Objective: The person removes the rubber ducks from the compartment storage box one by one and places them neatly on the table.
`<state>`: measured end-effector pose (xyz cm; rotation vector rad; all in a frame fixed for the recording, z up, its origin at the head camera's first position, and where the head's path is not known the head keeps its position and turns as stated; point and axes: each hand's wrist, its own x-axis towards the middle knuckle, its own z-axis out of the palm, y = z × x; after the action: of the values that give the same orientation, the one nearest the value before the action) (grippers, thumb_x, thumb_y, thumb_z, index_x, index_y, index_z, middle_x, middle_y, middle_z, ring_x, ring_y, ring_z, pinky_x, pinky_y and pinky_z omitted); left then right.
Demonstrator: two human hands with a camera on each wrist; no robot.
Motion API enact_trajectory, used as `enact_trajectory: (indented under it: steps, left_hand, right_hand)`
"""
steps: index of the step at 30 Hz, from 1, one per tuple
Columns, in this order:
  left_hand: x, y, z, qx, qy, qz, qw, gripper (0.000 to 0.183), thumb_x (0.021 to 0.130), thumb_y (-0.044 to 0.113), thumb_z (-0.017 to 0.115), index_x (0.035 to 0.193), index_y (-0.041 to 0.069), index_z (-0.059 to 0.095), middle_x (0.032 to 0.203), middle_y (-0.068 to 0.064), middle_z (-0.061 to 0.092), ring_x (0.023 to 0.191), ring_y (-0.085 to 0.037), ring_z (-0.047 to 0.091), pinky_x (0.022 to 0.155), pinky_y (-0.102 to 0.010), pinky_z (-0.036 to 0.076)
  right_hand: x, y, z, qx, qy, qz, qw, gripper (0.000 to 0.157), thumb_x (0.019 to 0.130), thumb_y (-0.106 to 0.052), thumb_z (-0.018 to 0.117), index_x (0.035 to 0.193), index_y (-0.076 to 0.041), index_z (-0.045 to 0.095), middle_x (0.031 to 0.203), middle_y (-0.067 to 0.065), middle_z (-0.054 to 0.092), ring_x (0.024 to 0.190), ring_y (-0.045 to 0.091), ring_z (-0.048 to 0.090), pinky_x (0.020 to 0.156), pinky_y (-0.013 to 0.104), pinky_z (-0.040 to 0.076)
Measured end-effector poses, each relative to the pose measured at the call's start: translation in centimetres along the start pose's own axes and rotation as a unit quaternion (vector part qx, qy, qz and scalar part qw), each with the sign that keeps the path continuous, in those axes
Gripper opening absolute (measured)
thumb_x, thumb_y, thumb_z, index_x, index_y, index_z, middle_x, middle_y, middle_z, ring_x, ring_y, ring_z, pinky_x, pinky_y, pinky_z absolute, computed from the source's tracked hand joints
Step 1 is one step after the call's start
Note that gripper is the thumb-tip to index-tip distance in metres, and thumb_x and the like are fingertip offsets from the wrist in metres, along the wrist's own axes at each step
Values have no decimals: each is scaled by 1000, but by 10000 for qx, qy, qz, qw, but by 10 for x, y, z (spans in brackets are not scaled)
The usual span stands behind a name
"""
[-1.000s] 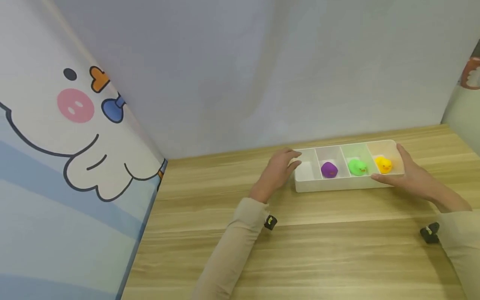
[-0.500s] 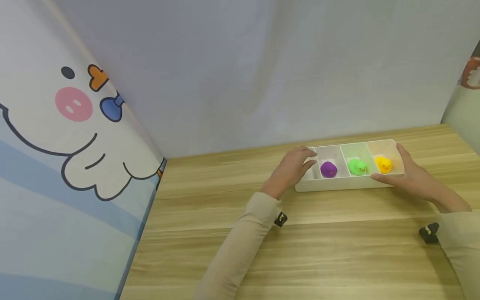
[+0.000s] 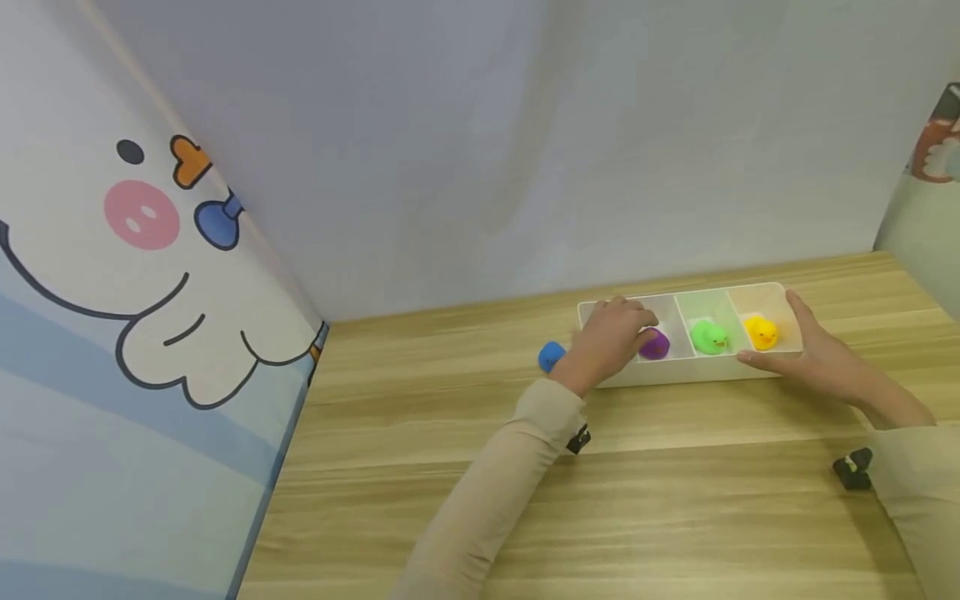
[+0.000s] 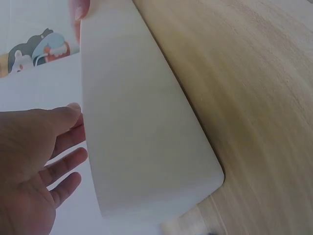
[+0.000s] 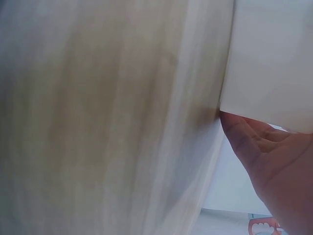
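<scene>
A white divided tray [image 3: 675, 372] stands on the table with its compartments in a row. A purple toy [image 3: 655, 344], a green rubber duck [image 3: 708, 337] and a yellow rubber duck [image 3: 761, 332] lie in separate compartments. My left hand [image 3: 606, 342] is over the tray's left part, fingertips just by the purple toy; it holds nothing that I can see. In the left wrist view the fingers are loosely bent beside the tray wall. My right hand [image 3: 817, 354] grips the tray's right end, thumb along the front. A blue toy [image 3: 551, 357] lies left of the tray, partly behind the left hand.
The wooden table [image 3: 637, 500] meets a pale backdrop [image 3: 525, 167] close behind the tray. A printed cartoon panel [image 3: 142, 333] borders the table on the left. Another wall [image 3: 922, 217] closes the right side.
My left hand has moved right, from the tray's left end to over the purple toy. The blue toy has come into view behind it. The right hand keeps its hold on the tray.
</scene>
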<state>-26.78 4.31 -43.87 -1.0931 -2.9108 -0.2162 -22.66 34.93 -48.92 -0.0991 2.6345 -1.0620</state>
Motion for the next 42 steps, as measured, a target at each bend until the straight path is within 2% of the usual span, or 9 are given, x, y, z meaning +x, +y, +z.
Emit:
enact_trajectory:
  steps: [8, 14, 23, 32, 42]
  left_hand:
    - [5, 2, 6, 437, 47, 15, 9990, 26, 104, 36, 57, 118, 23, 74, 120, 9, 74, 116, -14, 59, 101, -31, 45]
    - [13, 4, 15, 815, -61, -22, 9967, 23, 103, 40, 58, 108, 25, 75, 109, 10, 74, 106, -12, 57, 97, -29, 43]
    - [21, 14, 19, 1253, -237, -198, 9916, 24, 103, 42, 58, 106, 25, 75, 106, 11, 75, 103, -11, 55, 97, -29, 41]
    - [25, 17, 22, 1384, -486, -388, 9884, 25, 99, 47, 59, 108, 27, 72, 108, 13, 75, 98, -9, 52, 94, -27, 39]
    - [20, 17, 23, 1328, -153, -333, 9905, 23, 101, 44, 59, 109, 27, 71, 106, 12, 74, 98, -11, 52, 92, -28, 40]
  right_hand:
    - [1, 0, 1, -62, 36, -20, 10000, 123, 94, -56, 65, 154, -21, -37, 161, 40, -16, 142, 72, 12, 106, 84, 21]
    - [0, -1, 1, -93, 41, -4, 9999, 123, 94, -55, 65, 155, -18, -36, 160, 43, -13, 141, 72, 14, 105, 84, 22]
    - [-3, -2, 0, -88, 36, -38, 9999, 123, 94, -56, 65, 154, -20, -37, 161, 43, -12, 140, 73, 17, 105, 84, 23]
    - [-1, 1, 2, 17, 81, -115, 9999, 123, 95, -52, 66, 154, -22, -37, 162, 40, -16, 143, 71, 13, 107, 83, 21]
    - [-2, -3, 2, -7, 104, -24, 9999, 124, 94, -54, 66, 155, -20, -36, 161, 42, -13, 142, 71, 13, 107, 84, 21]
